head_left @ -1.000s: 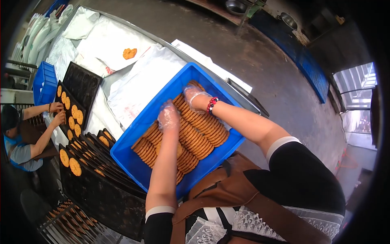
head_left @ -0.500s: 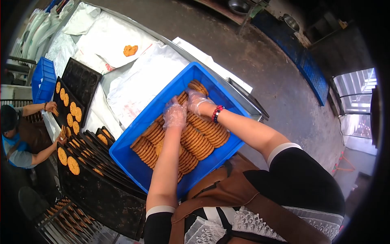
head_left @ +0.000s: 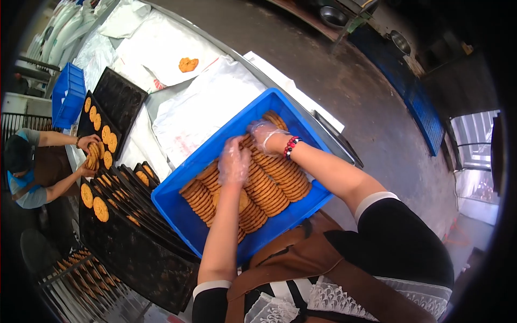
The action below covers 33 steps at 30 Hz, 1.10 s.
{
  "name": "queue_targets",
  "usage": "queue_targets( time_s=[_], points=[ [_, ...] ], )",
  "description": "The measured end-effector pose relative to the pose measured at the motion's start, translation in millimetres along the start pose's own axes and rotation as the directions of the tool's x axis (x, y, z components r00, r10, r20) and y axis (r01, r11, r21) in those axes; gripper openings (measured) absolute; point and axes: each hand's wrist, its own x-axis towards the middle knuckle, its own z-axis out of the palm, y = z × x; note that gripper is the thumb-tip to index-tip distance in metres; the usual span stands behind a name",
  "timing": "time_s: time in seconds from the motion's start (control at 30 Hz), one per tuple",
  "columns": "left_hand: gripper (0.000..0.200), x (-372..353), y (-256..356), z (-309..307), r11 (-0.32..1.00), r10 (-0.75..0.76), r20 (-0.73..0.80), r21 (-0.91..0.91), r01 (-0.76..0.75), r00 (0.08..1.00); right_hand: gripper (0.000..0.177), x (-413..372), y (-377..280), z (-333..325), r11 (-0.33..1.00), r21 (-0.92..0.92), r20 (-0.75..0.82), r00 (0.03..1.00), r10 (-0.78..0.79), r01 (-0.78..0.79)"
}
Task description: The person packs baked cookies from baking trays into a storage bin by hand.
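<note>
A blue plastic crate point(head_left: 171, 202) holds several packed rows of round golden-brown cookies point(head_left: 267, 185) standing on edge. My left hand point(head_left: 233, 164), in a clear plastic glove, is over the rows on the crate's left side. Its fingers are stretched out and a little apart, with nothing seen between them. In a matching glove, my right hand point(head_left: 265, 137) is bent around the upper end of a middle row, its fingers closed against the cookies there. Its fingertips are partly hidden. One cookie lies flat on top of the rows beside my left forearm.
A white-covered table point(head_left: 207, 91) bears a broken cookie piece point(head_left: 188, 65). On the left, a co-worker point(head_left: 32, 161) holds several cookies above black baking trays point(head_left: 129, 253). Another blue crate point(head_left: 69, 96) stands behind, and a rack of cookies point(head_left: 89, 274) is at lower left.
My left hand has drawn slightly away from my right hand, which stays at the row's end. The co-worker's hands have come together around a bunch of cookies. The whole view has shifted slightly.
</note>
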Motion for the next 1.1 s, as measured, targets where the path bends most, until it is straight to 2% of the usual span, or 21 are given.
queue_targets(
  time_s=[0.03,0.07,0.13,0.17,0.23,0.27,0.37,0.4,0.47,0.53,0.6,0.63,0.67,0.73,0.8,0.83,0.9,0.93,1.0,1.03,1.1],
  points=[
    [0.037,-14.7,-3.2,-7.0,1.0,0.006,-0.134,0.004,-0.005,0.991,0.037,2.1,3.2,3.3,1.0,0.016,0.0,1.0,0.011,-0.011],
    [0.037,-31.9,-8.6,-17.9,1.0,-0.008,-0.137,0.008,0.009,0.99,0.037,5.1,7.5,5.8,1.0,0.019,0.01,1.0,-0.001,0.0],
    [0.043,-73.3,-14.9,-44.5,0.987,-0.044,-0.277,0.138,0.085,0.96,0.034,12.5,20.2,18.7,1.0,0.018,-0.012,1.0,-0.012,0.012],
    [0.043,-95.5,-9.9,-58.5,0.982,-0.077,-0.27,0.144,0.12,0.96,0.035,13.5,17.7,12.8,0.998,-0.059,0.138,0.99,0.036,-0.028],
    [0.063,-132.6,0.5,-83.1,0.942,-0.244,-0.081,0.216,0.256,0.966,0.037,5.8,7.8,0.2,0.999,0.046,0.084,0.996,0.024,-0.028],
    [0.063,-147.6,1.0,-83.3,0.937,-0.257,-0.081,0.222,0.269,0.963,0.039,4.9,7.7,-1.3,0.998,0.065,0.071,0.997,0.018,-0.023],
    [0.109,-182.5,-8.7,-66.8,0.915,-0.257,0.043,0.333,0.229,0.965,0.038,4.3,7.8,-1.2,0.996,0.082,0.039,0.999,0.02,-0.023],
    [0.109,-187.1,-14.9,-60.1,0.909,-0.264,0.035,0.344,0.236,0.964,0.038,2.5,3.7,-0.1,0.996,0.09,0.037,0.999,0.007,-0.01],
    [0.107,-188.5,-21.3,-45.7,0.918,-0.221,-0.001,0.338,0.208,0.975,0.034,-2.3,1.3,-3.7,0.999,0.051,-0.01,1.0,-0.001,0.002],
    [0.102,-184.7,-23.9,-37.6,0.929,-0.189,-0.049,0.315,0.195,0.981,0.035,3.0,4.4,-5.6,0.997,0.065,0.041,0.998,0.042,-0.044],
    [0.095,-179.9,-21.4,-35.5,0.906,-0.238,-0.077,0.343,0.249,0.968,0.038,2.1,9.8,3.0,0.997,0.081,-0.015,1.0,-0.014,0.015],
    [0.08,-182.0,-22.5,-33.4,0.919,-0.177,-0.132,0.333,0.212,0.975,0.039,1.8,9.4,3.5,0.995,0.098,-0.002,1.0,0.013,-0.013],
    [0.08,-185.1,-22.7,-34.3,0.921,-0.168,-0.138,0.331,0.205,0.976,0.039,1.9,9.8,3.8,0.996,0.093,-0.012,1.0,0.013,-0.012],
    [0.063,-184.3,-18.1,-41.3,0.935,-0.042,-0.193,0.338,0.107,0.98,0.04,3.2,10.9,6.2,0.993,0.115,0.024,0.999,0.039,-0.041],
    [0.039,-178.3,-22.7,-48.8,0.936,0.119,-0.36,0.352,0.016,0.925,0.041,4.2,11.8,7.2,0.992,0.121,-0.008,1.0,0.022,-0.021],
    [0.036,-170.9,-27.0,-55.9,0.936,0.123,-0.404,0.351,0.029,0.907,0.042,4.6,11.4,6.6,0.993,0.116,0.013,0.999,0.031,-0.033],
    [0.029,-148.4,-31.7,-70.0,0.954,0.112,-0.482,0.297,0.042,0.869,0.037,4.3,14.2,11.8,0.997,0.083,-0.025,1.0,0.008,-0.006],
    [0.031,-135.1,-16.6,-79.4,0.961,0.045,-0.486,0.261,0.095,0.873,0.037,4.4,15.0,11.4,0.997,0.083,-0.032,0.999,0.012,-0.01],
    [0.033,-103.7,-3.1,-79.6,0.936,0.214,-0.499,0.35,-0.031,0.84,0.035,4.4,13.7,11.1,0.994,0.105,-0.022,1.0,0.013,-0.01],
    [0.033,-88.6,8.1,-77.3,0.936,0.22,-0.499,0.351,-0.036,0.838,0.035,1.4,10.6,10.4,0.992,0.121,-0.046,0.998,0.03,-0.024],
    [0.032,-60.2,33.6,-66.5,0.921,0.348,-0.472,0.332,-0.202,0.81,0.035,3.1,8.6,10.6,0.99,0.132,-0.045,0.997,0.057,-0.051]
  ],
)
